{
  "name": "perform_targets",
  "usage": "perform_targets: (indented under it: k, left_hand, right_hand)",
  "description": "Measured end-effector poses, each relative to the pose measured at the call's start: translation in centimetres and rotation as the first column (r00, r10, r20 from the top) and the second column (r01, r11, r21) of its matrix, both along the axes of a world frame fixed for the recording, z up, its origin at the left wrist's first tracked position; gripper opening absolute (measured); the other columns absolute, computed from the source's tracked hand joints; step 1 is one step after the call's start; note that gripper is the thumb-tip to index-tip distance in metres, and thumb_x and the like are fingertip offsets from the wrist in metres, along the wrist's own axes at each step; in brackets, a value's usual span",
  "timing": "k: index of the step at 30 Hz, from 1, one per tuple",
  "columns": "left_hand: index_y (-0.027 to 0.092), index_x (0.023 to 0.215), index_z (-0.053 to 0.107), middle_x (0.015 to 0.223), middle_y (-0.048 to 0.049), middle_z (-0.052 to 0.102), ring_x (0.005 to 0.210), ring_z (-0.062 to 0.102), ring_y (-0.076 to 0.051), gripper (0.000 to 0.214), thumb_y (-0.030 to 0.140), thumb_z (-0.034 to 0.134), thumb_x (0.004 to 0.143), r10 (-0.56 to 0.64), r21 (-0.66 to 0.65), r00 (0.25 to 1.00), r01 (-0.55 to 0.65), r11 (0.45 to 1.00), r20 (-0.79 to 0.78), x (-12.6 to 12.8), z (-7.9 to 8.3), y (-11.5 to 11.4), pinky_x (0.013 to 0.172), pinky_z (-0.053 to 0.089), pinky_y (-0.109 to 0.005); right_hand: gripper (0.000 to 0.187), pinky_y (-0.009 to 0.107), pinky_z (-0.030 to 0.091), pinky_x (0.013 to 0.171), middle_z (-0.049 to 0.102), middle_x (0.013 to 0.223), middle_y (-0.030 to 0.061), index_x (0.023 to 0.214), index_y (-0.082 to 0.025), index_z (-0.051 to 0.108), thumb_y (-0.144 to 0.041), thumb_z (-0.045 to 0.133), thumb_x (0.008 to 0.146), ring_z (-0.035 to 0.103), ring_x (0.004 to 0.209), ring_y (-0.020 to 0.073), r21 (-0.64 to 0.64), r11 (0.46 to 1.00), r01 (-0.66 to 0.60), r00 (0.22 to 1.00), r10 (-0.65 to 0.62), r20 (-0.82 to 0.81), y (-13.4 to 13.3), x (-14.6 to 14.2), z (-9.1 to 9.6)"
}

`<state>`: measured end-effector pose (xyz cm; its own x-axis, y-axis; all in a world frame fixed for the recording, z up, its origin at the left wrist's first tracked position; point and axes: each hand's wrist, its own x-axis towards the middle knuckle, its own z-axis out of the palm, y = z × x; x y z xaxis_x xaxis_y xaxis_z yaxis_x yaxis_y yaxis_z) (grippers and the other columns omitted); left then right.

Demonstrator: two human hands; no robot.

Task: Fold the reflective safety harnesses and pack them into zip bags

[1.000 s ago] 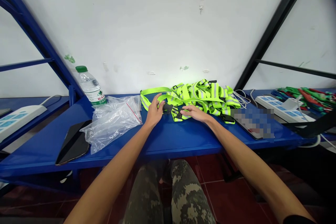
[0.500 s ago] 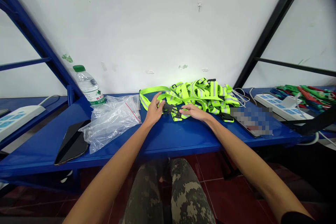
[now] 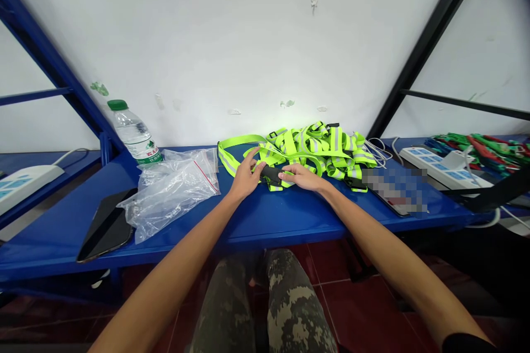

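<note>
Straps (image 3: 291, 146) on table (image 3: 281, 215), right of bags (image 3: 174, 190)

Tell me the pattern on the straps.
The straps are bright yellow-green with a pale grey stripe; the head view shows it best.

1. Far side: a plain white wall (image 3: 207, 38), marked by chipped patches (image 3: 314, 3) and a green smudge (image 3: 99, 89) at left.
2. Near: a glossy blue table (image 3: 265, 220) running left to right along the wall.
3. Left: a slanting blue post (image 3: 58, 60); right: a slanting black post (image 3: 428, 36).
4. Below: dark red floor tiles (image 3: 364, 309) with pale joints.
5. Light: brighter on the wall's middle.
</note>
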<state>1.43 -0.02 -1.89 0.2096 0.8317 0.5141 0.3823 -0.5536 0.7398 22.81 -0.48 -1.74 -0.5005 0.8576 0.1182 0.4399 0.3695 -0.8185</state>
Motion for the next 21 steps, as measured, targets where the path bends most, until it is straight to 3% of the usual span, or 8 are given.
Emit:
perform_targets:
  k: [12,21]
  left_hand:
    - [0.017,0.130,0.056,0.072,-0.0022,0.060,0.065,0.055,-0.015,0.046,0.040,0.054,0.090,-0.011,-0.042,0.999,0.013,0.999,0.038,-0.07,-0.24,0.47,0.063,0.045,-0.026]
    - [0.015,0.128,0.056,0.071,-0.0022,0.061,0.069,0.058,-0.016,0.046,0.039,0.054,0.090,0.001,-0.079,1.000,0.001,0.997,0.028,0.01,0.09,0.24,0.063,0.045,-0.026]
  right_hand:
    - [0.045,0.026,0.023,0.054,0.035,0.061,-0.0047,0.067,-0.018,0.049,-0.060,0.055,0.082,0.030,0.056,0.0097,0.039,0.999,0.011,1.000,-0.012,0.004,-0.15,-0.06,0.00]
    - [0.044,0.026,0.023,0.053,0.034,0.060,-0.0047,0.066,-0.018,0.047,-0.058,0.052,0.084,0.031,0.056,0.0094,0.052,0.998,0.037,0.999,-0.039,0.030,-0.54,-0.25,0.37]
